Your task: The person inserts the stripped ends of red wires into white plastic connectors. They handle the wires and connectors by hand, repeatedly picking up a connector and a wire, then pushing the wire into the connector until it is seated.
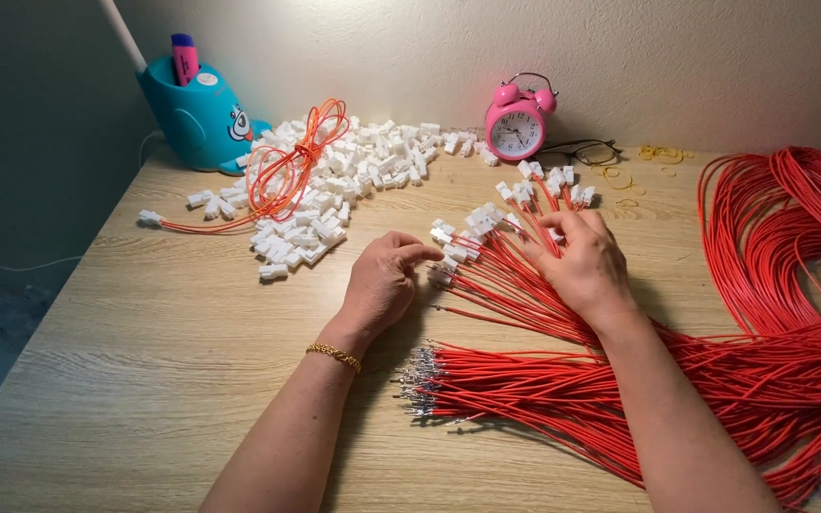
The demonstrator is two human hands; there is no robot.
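Your left hand [382, 282] has fingers curled, tips touching white-capped red wires [486, 261]. Your right hand [583, 258] lies fingers spread on them. They fan across the wooden table [144, 361]; loose white connectors [334, 185] lie beyond.

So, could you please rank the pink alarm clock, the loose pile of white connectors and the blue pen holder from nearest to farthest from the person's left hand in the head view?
From the left hand:
1. Pile of white connectors, just beyond, slightly left.
2. Pink alarm clock, far right, by the wall.
3. Blue pen holder, far left corner.
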